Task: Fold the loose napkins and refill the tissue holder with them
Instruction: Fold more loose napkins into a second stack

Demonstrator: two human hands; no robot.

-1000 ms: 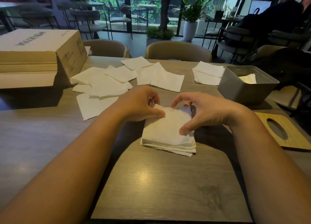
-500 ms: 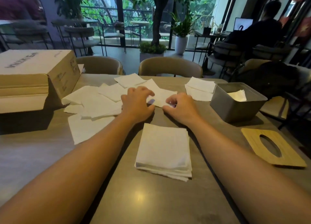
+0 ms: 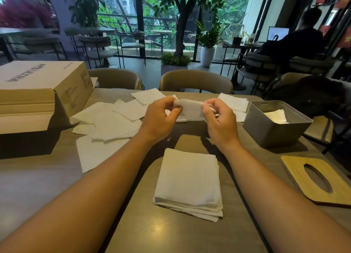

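A: Nearest?
B: A folded napkin stack point(image 3: 188, 184) on the surface point(image 3: 180, 239)
A: The hands?
B: The left hand point(image 3: 159, 118) and right hand point(image 3: 220, 120), each grip pinching one end of a raised napkin point(image 3: 190, 108)
A: Beyond?
B: Scattered loose napkins point(image 3: 114, 120) lie left, the open grey tissue holder point(image 3: 269, 133) right, napkins inside

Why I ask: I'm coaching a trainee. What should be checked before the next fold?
1. Grip on napkin, left hand and right hand pinching its ends: ok.
2. Edges aligned: cannot tell.
3. Top of folded stack on the table free: ok.
4. Opening of tissue holder, wooden lid lying off beside it: ok.
5. Room in holder: ok, few napkins inside.
6. All loose napkins folded: not ok, many lie flat.
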